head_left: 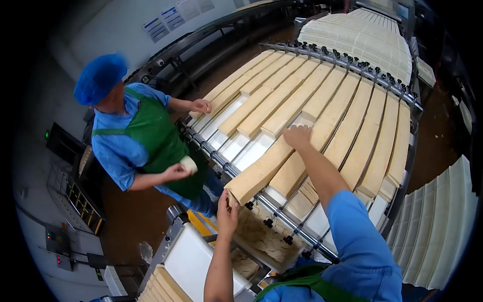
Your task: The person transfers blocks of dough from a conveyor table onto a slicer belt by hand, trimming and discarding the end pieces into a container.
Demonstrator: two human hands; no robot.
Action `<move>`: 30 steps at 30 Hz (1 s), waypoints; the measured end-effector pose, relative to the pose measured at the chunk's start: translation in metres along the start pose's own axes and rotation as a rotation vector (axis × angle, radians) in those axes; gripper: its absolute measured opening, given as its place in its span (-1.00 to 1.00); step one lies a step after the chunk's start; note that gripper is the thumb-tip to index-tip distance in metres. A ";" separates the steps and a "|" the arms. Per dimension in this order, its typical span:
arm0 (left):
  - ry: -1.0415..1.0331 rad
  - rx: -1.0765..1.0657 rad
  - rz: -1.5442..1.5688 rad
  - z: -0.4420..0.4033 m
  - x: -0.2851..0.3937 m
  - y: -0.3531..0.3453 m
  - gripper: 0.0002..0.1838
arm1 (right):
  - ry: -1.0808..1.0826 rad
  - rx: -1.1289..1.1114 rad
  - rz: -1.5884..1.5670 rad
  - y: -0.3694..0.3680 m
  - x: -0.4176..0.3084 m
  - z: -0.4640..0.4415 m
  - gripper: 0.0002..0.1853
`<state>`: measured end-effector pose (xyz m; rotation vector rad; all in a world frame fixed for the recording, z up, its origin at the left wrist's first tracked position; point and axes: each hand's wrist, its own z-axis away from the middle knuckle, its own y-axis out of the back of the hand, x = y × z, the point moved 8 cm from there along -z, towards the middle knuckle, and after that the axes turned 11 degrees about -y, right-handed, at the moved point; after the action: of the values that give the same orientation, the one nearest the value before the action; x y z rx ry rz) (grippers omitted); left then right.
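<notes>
A long pale-yellow slab (259, 171) with a smooth, doughy look lies slantwise across the front of the conveyor, its near end sticking out over the metal rail. My left hand (228, 215) grips that near end, fingers along its side and underside. At the far end, my right hand (298, 137) is closed over the slab, fingers partly hidden. Beside it, several similar slabs (347, 128) run in parallel lanes along the white belt (241, 153). Short cut pieces (301, 204) sit in a lane right of the held slab.
A co-worker in a blue cap and green apron (161, 136) stands at left, holding a small pale piece (188, 164). Below the rail (282, 214) is a bin of scraps (261, 234). Stacked slabs (163, 287) are at bottom left; ridged white sheets (432, 226) stand at right.
</notes>
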<state>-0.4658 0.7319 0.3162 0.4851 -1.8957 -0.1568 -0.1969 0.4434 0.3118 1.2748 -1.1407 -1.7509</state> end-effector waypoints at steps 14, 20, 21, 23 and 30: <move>0.004 -0.030 0.170 -0.056 -0.020 -0.078 -0.41 | -0.127 0.004 0.032 0.001 0.002 -0.014 -0.27; 0.127 0.023 0.176 -0.047 -0.014 -0.080 -0.40 | -0.039 0.024 0.117 -0.013 0.004 0.003 -0.16; 0.138 0.067 0.163 -0.039 -0.007 -0.072 -0.41 | -0.028 0.024 0.117 -0.013 0.002 0.003 -0.16; 0.144 0.132 0.125 -0.017 0.014 -0.057 -0.43 | -0.050 0.017 0.150 -0.012 0.003 0.004 -0.16; 0.052 0.195 -0.498 0.094 0.049 -0.017 -0.58 | -0.018 0.133 0.149 -0.015 0.002 0.001 -0.11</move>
<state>-0.5621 0.6853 0.3180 1.0807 -1.7156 -0.2836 -0.1993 0.4476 0.2969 1.2195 -1.3466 -1.6033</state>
